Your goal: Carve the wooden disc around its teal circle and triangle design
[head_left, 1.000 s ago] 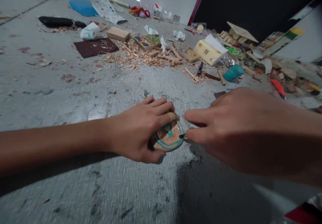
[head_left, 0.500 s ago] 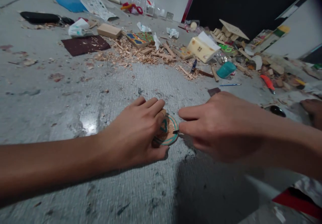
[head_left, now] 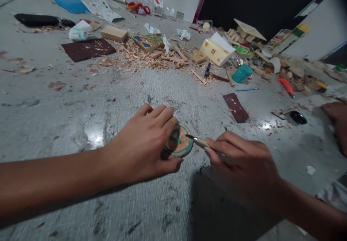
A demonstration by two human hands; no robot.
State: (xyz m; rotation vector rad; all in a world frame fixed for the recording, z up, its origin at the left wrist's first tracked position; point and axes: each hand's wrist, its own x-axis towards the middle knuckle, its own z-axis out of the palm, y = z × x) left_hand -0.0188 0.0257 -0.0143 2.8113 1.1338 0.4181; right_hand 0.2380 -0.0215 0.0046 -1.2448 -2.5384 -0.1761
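A round wooden disc (head_left: 182,145) with teal painted rings lies on the grey floor. My left hand (head_left: 143,145) is closed over its left side, fingers curled on top and thumb below, holding it down. My right hand (head_left: 241,165) grips a thin carving tool (head_left: 199,142) with a pale wooden handle; its dark tip touches the disc's right part. A bandage wraps one left finger.
Wood shavings (head_left: 143,58) litter the floor beyond. Sandpaper sheets (head_left: 235,107) (head_left: 88,48), a wood block (head_left: 114,33), painted boards (head_left: 148,41), a cream box (head_left: 217,51), a teal item (head_left: 242,73), an orange knife (head_left: 286,86) lie around. Another person's hand (head_left: 336,120) is at right.
My right hand has drawn back toward me and to the right, exposing the tool's shaft and the small sandpaper piece. The left hand stays on the disc.
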